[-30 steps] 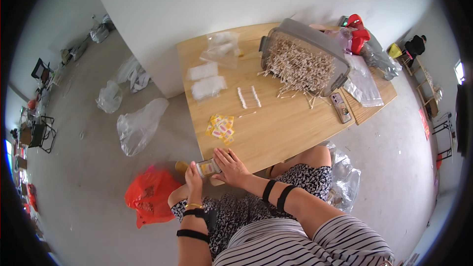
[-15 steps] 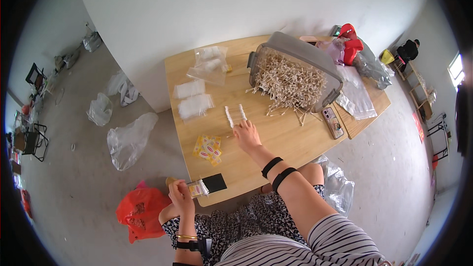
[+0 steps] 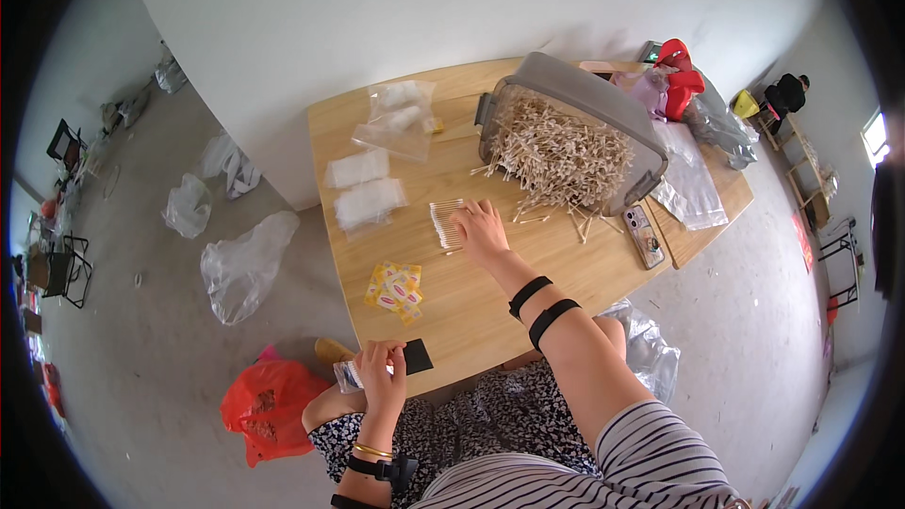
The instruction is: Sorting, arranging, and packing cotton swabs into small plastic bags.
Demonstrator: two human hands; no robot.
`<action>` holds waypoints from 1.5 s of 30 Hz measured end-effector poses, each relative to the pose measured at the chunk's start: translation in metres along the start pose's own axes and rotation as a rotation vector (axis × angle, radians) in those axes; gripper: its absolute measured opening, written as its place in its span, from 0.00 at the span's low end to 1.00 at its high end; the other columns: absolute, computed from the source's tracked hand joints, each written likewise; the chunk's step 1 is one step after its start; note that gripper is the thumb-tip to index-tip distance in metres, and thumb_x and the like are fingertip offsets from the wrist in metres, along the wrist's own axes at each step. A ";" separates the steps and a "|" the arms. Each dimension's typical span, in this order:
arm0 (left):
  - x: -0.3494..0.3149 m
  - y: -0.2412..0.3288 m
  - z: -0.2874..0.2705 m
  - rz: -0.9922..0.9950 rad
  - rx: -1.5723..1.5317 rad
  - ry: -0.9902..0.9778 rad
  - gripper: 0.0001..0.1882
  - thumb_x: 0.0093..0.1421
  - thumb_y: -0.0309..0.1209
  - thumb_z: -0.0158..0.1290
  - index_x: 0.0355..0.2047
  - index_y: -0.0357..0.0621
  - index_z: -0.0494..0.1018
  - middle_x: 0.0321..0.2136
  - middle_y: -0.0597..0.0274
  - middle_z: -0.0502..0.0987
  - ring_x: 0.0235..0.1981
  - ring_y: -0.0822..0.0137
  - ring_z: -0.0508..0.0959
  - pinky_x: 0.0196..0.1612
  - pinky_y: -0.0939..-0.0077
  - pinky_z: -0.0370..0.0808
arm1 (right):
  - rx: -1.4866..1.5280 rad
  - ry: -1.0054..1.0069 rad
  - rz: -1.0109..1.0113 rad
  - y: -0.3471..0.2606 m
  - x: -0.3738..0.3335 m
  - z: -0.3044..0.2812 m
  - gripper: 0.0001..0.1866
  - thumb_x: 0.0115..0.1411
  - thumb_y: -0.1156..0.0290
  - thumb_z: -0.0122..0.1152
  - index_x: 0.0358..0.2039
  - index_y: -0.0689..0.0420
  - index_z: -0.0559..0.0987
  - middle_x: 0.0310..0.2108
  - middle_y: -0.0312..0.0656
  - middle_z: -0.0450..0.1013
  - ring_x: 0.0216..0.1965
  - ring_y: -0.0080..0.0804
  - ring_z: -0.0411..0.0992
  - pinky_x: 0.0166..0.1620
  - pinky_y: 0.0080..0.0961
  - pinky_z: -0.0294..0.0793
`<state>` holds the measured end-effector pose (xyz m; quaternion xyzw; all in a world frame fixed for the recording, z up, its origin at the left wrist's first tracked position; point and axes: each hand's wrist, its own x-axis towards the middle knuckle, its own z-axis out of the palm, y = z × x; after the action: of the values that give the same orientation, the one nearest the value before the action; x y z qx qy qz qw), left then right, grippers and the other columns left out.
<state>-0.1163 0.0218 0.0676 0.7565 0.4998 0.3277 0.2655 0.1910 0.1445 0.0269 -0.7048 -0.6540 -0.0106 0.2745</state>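
A row of white-tipped cotton swabs (image 3: 442, 224) lies side by side on the tabletop. My right hand (image 3: 484, 234) is at the row's right end, fingers bent down and closed on swabs there; the fingertips are partly hidden. Down at the table's near left corner, my left hand (image 3: 381, 372) is closed on a small clear bag (image 3: 348, 376), which sticks out to its left. The hand hides most of that bag. A black flat pad (image 3: 418, 355) lies at the table edge just right of this hand. Yellow and white printed cards (image 3: 395, 288) form a small pile between the two hands.
A grey plastic bin (image 3: 572, 78) lies tipped on its side, loose cotton swabs (image 3: 561, 155) spilling out. Clear bags (image 3: 370, 204) are stacked at the table's left. A phone (image 3: 645, 237) is near the right edge. A red bag (image 3: 271, 407) sits on the floor.
My right hand has moved up from the row's near end to its right end. My left hand has shifted right, and the small bag now pokes out on its left side.
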 end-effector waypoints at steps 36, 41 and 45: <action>0.000 0.033 0.075 0.257 0.200 -0.256 0.31 0.62 0.37 0.56 0.62 0.39 0.61 0.60 0.46 0.63 0.63 0.46 0.61 0.65 0.49 0.57 | 0.265 -0.144 0.025 -0.019 -0.093 -0.009 0.04 0.54 0.74 0.61 0.29 0.50 0.81 0.34 0.36 0.74 0.43 0.43 0.69 0.51 0.37 0.70; 0.019 0.032 0.115 0.271 0.371 -0.321 0.43 0.65 0.45 0.53 0.70 0.33 0.47 0.70 0.41 0.50 0.72 0.44 0.48 0.72 0.47 0.45 | 0.268 -0.130 -0.032 -0.023 -0.099 -0.012 0.06 0.54 0.75 0.61 0.31 0.49 0.82 0.34 0.35 0.74 0.44 0.41 0.69 0.51 0.37 0.71; 0.023 0.022 0.128 0.276 0.525 -0.348 0.47 0.65 0.51 0.50 0.71 0.32 0.43 0.72 0.41 0.46 0.73 0.45 0.46 0.73 0.46 0.44 | 0.195 -0.225 -0.091 -0.016 -0.097 -0.025 0.10 0.53 0.75 0.61 0.36 0.48 0.83 0.40 0.34 0.74 0.49 0.39 0.69 0.53 0.37 0.70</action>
<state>0.0000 0.0260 0.0066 0.9042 0.4071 0.0867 0.0959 0.1708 0.0451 0.0178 -0.6412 -0.7098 0.1199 0.2659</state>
